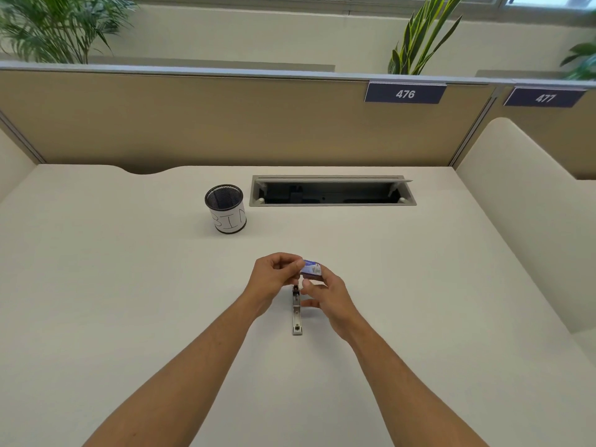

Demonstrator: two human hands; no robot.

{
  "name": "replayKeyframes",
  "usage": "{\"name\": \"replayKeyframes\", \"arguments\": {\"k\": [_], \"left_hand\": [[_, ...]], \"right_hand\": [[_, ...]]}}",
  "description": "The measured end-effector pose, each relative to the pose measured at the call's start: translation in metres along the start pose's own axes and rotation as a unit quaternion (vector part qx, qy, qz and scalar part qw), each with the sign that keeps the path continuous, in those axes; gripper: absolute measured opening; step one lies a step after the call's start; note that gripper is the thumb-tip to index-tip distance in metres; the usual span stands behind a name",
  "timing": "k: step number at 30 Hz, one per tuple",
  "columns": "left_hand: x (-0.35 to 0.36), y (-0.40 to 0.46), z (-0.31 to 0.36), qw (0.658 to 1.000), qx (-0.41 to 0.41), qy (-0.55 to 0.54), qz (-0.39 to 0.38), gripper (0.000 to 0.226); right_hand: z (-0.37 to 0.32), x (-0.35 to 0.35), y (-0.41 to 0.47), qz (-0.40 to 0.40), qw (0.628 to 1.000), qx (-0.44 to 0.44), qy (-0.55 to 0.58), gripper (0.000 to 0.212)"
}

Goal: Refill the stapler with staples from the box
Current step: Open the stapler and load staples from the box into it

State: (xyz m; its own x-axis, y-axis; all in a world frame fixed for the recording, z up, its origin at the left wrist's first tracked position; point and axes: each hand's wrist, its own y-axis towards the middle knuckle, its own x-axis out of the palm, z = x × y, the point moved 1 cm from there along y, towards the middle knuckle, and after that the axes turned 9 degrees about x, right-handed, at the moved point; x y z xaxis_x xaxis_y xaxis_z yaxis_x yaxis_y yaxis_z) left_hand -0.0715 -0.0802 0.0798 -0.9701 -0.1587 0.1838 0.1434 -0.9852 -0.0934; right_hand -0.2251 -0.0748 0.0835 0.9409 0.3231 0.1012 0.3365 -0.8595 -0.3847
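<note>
A small blue and white staple box [311, 269] is held above the desk between both hands. My left hand [274, 279] pinches its left end with thumb and fingertips. My right hand [329, 296] holds it from the right and below. Under the hands lies the stapler [296, 314], a narrow metal piece pointing toward me on the white desk [129, 285]; its far end is hidden by my fingers. Whether the box is open cannot be told.
A black mesh cup labelled "BIN" [227, 209] stands at the back left of the hands. A recessed cable tray [332, 191] with its lid up sits behind it to the right. Tan partition panels close the desk at the back and right.
</note>
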Motion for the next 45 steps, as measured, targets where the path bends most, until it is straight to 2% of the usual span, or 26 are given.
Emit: {"name": "replayKeyframes", "arguments": {"k": [5,9,10,13,16,21,26,29,36,45], "left_hand": [[0.003,0.001,0.004,0.999,-0.003,-0.044,-0.019,0.012],[0.004,-0.001,0.001,0.998,-0.015,-0.055,-0.009,0.011],[0.003,-0.001,0.001,0.999,-0.013,-0.045,-0.008,0.012],[0.002,-0.001,0.001,1.0,0.01,0.026,-0.015,0.011],[0.0,0.002,0.001,0.993,0.037,0.112,-0.014,0.011],[-0.021,0.007,-0.008,0.946,0.144,0.289,0.029,0.007],[-0.057,0.008,-0.032,0.885,0.127,0.446,-0.032,0.034],[-0.066,0.009,-0.041,0.858,0.129,0.493,-0.069,0.037],[-0.06,0.011,-0.048,0.85,0.199,0.484,-0.064,0.012],[-0.057,0.015,-0.052,0.841,0.223,0.491,-0.057,0.005]], "right_hand": [[0.003,-0.002,0.005,0.057,0.997,-0.046,-0.04,0.026],[0.002,-0.007,0.009,0.107,0.985,-0.065,-0.117,0.058],[0.001,-0.008,0.01,0.119,0.979,-0.08,-0.141,0.059],[0.0,-0.015,0.011,0.13,0.957,-0.146,-0.214,0.044],[-0.001,-0.021,0.016,0.124,0.942,-0.167,-0.263,0.033],[-0.001,-0.04,0.032,0.157,0.915,-0.159,-0.336,0.033],[0.003,-0.067,0.056,0.197,0.893,-0.121,-0.386,0.036],[0.001,-0.078,0.074,0.223,0.885,-0.105,-0.395,0.036],[-0.009,-0.09,0.114,0.242,0.865,-0.095,-0.429,0.034],[-0.009,-0.102,0.142,0.237,0.826,-0.07,-0.507,0.041]]}}
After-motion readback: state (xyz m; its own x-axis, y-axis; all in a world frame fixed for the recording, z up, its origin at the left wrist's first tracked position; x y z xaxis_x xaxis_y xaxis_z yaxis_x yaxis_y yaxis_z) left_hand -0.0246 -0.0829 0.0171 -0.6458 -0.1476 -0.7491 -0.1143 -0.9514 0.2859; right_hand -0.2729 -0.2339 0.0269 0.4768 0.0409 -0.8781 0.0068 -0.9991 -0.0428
